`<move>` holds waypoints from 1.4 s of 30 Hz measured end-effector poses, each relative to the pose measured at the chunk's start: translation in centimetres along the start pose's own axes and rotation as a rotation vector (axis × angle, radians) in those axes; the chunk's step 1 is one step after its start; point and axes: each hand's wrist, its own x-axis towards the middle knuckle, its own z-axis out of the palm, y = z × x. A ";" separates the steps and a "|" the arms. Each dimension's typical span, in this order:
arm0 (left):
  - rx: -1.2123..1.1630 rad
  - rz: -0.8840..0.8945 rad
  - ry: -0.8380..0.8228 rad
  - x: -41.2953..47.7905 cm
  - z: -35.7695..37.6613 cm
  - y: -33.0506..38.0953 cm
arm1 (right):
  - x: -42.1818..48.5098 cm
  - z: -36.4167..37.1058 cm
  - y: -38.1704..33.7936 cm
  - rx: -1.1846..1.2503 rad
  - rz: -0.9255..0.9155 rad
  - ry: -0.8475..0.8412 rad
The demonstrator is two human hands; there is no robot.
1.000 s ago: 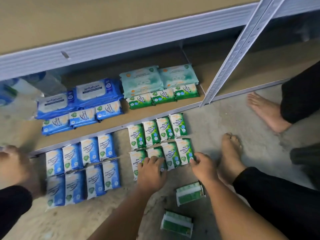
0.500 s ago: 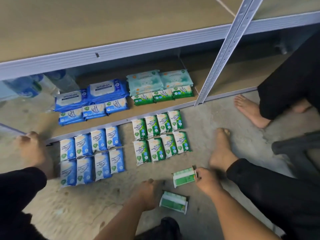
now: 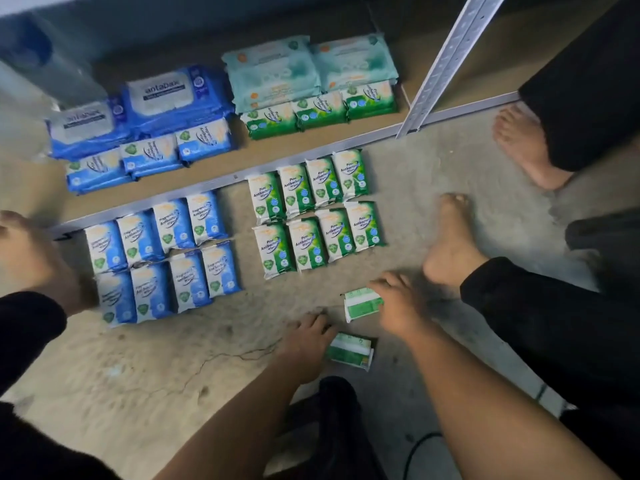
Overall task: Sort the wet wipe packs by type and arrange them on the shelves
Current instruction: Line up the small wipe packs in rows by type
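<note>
Right hand grips green pack below "Pine Antibacterial Wipes" packs.

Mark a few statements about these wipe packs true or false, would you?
1. Eight Pine Antibacterial Wipes packs lie on the floor in two rows of four. True.
2. The antabax packs are green. False: they are blue.
3. The right hand grips a loose green pack. True.
4. The left hand hangs free, touching nothing. False: it touches a second loose green pack.
</note>
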 end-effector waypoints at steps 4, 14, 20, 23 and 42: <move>0.110 0.053 0.015 0.9 0.1 0.8 | 1.0 0.5 -0.5 -0.166 -0.089 -0.093; 0.140 0.094 0.030 2.1 0.6 0.3 | 2.0 0.7 -1.0 -0.312 -0.111 -0.075; 0.003 -0.027 -0.148 0.2 -2.9 -1.0 | 0.5 -1.6 -2.8 -0.237 -0.052 -0.116; -0.132 -0.141 -0.161 -1.9 -4.7 -1.9 | -0.5 -2.6 -3.6 -0.070 0.048 -0.046; -1.696 -0.237 0.072 -12.7 -12.3 -2.9 | -8.3 -8.2 -8.8 1.650 0.355 -0.109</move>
